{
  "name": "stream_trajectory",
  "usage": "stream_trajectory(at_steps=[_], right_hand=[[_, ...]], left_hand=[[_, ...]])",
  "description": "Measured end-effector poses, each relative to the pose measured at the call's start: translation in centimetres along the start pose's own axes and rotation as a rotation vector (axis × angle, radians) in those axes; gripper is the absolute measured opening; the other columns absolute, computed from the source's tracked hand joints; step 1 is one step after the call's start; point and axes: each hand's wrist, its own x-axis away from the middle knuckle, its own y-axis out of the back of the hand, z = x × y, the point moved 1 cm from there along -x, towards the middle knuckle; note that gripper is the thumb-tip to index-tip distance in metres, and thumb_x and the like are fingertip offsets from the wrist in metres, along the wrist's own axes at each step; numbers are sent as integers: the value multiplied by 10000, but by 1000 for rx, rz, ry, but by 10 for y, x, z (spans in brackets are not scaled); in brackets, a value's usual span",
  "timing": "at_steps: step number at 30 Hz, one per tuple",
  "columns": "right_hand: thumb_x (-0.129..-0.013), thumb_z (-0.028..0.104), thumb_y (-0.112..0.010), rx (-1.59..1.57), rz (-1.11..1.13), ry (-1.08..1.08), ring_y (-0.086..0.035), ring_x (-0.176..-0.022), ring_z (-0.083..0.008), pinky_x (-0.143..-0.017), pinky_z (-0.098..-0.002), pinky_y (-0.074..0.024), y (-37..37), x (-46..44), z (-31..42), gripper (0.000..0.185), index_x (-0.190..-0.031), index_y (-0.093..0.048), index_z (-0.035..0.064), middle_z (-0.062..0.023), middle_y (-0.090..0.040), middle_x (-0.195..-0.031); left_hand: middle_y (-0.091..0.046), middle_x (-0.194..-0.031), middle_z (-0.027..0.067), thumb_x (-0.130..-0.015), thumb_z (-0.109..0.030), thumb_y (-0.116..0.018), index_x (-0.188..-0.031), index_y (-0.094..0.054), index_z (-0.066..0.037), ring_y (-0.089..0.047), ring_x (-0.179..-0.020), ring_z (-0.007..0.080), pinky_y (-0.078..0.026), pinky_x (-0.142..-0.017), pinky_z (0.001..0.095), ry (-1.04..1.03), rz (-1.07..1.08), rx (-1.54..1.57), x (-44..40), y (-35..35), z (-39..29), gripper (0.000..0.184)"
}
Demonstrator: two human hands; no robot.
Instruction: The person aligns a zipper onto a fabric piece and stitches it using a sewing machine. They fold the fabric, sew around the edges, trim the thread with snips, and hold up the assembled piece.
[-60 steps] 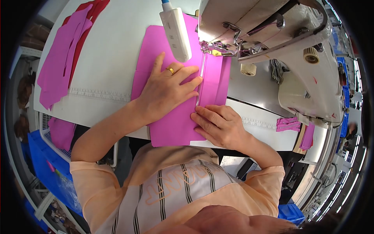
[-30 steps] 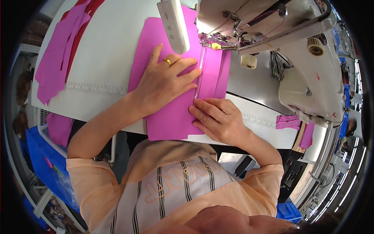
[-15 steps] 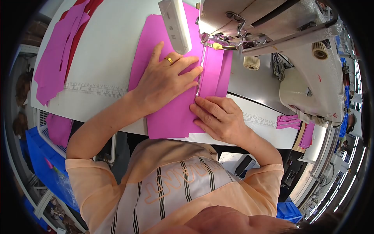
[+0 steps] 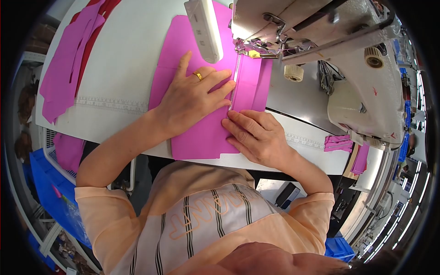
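Note:
Pink fabric [image 4: 201,142] lies on the white table, its far end under the sewing machine [image 4: 316,27]. A narrow zipper [image 4: 236,75] runs down it from the presser foot. My left hand [image 4: 192,94], with a yellow ring, rests spread on the fabric, its fingertips beside the zipper. Nearer my body, my right hand [image 4: 256,137] has its thumb and fingers closed on the zipper's near end and the fabric there. A white device [image 4: 204,32] hangs over the fabric beyond my left hand.
Pink and red fabric pieces [image 4: 68,68] lie at the table's left. Small pink pieces [image 4: 338,143] are at the right edge. A blue bin [image 4: 52,183] and a white basket [image 4: 48,142] with pink cloth stand lower left. A printed ruler [image 4: 112,103] crosses the table.
The pink fabric has moved away from my body, further under the machine. Both hands have moved forward with it, my right hand coming closer to my left.

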Motion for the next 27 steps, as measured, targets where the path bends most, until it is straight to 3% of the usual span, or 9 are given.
stream_trajectory(at_steps=[16,19,27], right_hand=[[-675,164,-748,30,-13,-4,-586,-936,-223,-742,-327,-499,-1,-4,-6,418,-1074,-670,70,-64,-612,-1105],[-665,169,-736,35,-16,-11,-543,-970,-213,-781,-329,-468,-3,-3,-7,419,-1058,-661,45,-76,-585,-1105],[-655,187,-747,67,-36,-16,-543,-981,-205,-775,-327,-468,-3,-10,-17,438,-1068,-665,66,-53,-585,-1125]], left_hand=[[-560,-1064,-6,-790,-266,-670,-1113,-616,-98,-528,-1029,168,-241,-1036,584,9,1,-18,-4,-2,2,367],[-560,-1064,0,-795,-260,-666,-1116,-616,-98,-542,-1011,166,-240,-1034,573,24,13,-4,-5,-3,2,364],[-613,-1104,45,-813,-246,-648,-1111,-623,-80,-633,-837,197,-266,-1017,544,-6,-17,-14,-16,-7,13,342]])
